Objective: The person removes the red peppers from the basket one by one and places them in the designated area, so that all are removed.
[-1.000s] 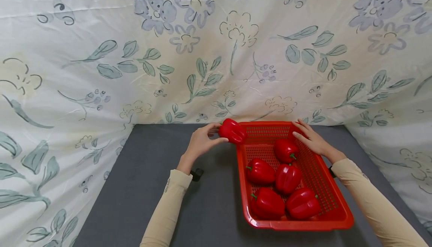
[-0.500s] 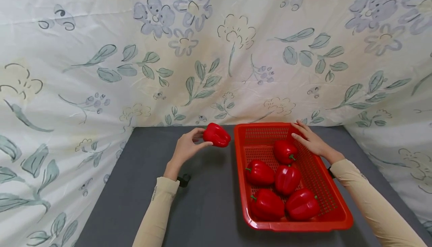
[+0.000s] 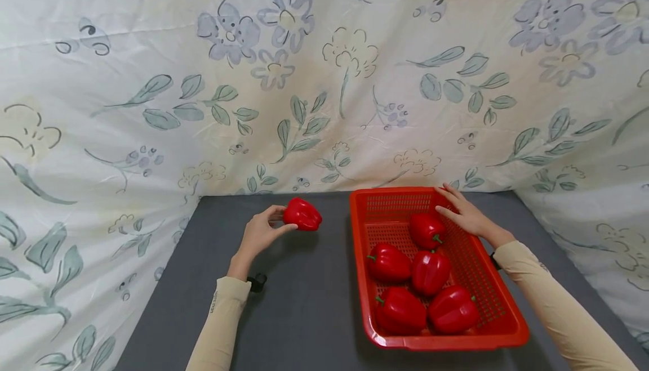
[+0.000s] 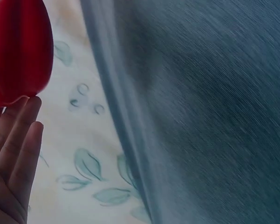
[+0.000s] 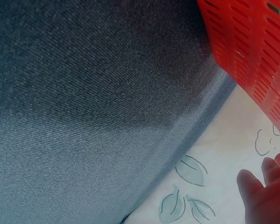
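Observation:
My left hand (image 3: 257, 235) pinches a red bell pepper (image 3: 303, 214) between thumb and fingers, over the table to the left of the basket. In the left wrist view the lower end of this bell pepper (image 4: 19, 51) shows above the fingertips (image 4: 33, 103). A red plastic basket (image 3: 446, 343) stands on the right, several red bell peppers inside it. On its far right rim rests my right hand (image 3: 469, 217), fingers fairly straight and thumb on the inner side. The right wrist view catches those fingertips (image 5: 249, 179) just below the basket's slotted wall (image 5: 251, 56).
A dark grey cloth covers the table (image 3: 299, 314). Behind and at both sides hangs a white curtain (image 3: 324, 146) with flower and leaf prints, close to the table's back edge.
My left hand has carried the bell pepper from the basket's far left corner leftward over the table. My right hand has stayed on the rim.

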Available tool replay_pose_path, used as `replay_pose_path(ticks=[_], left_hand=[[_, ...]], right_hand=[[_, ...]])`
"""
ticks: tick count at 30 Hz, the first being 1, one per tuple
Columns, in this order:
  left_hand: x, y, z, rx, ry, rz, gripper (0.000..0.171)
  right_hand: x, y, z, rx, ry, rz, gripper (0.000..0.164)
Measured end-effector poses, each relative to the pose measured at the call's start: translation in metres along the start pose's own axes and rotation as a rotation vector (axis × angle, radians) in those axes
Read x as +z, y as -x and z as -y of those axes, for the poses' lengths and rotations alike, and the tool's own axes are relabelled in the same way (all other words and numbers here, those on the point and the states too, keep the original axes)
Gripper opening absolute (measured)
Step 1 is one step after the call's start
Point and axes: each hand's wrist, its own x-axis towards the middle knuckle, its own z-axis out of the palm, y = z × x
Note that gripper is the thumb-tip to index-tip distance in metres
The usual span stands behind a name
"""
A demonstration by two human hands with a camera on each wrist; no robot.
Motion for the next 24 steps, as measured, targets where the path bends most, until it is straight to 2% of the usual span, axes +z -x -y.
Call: replay_pose_path(ticks=[13, 24], left_hand=[[-0.013, 0.013, 0.03, -0.065, -0.077, -0.005, 0.063], [-0.027, 0.022, 0.046, -0.106, -0.098, -0.001, 0.065]], right_hand=[[0.0, -0.001, 0.0, -0.01, 0.0, -0.011, 0.067], [0.001, -0.002, -0.003, -0.008, -0.009, -0.014, 0.066]])
